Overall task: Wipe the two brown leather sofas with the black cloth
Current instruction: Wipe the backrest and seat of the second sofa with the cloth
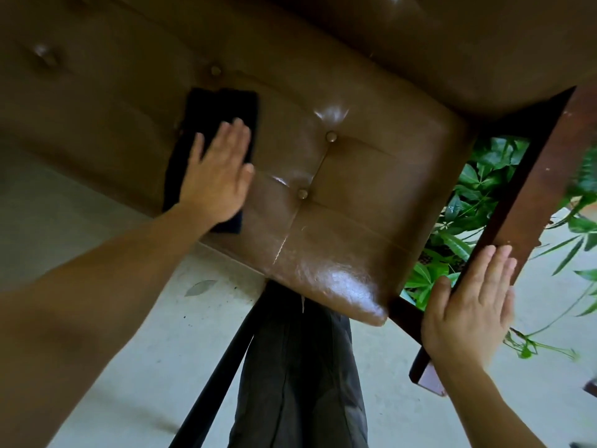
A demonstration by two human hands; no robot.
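Note:
A brown leather sofa (339, 176) with tufted buttons fills the upper part of the head view. A folded black cloth (219, 111) lies flat on its seat cushion. My left hand (216, 173) presses flat on the cloth's lower half, fingers stretched out and together. My right hand (471, 305) rests flat, fingers extended, on the sofa's dark wooden armrest (529, 189) at the right. Only one sofa is in view.
A leafy green plant (478, 189) stands behind the armrest and shows through its frame. Pale concrete floor (129, 334) lies below the seat's front edge. My dark trousers (300, 383) are under the cushion's corner. A dry leaf (200, 287) lies on the floor.

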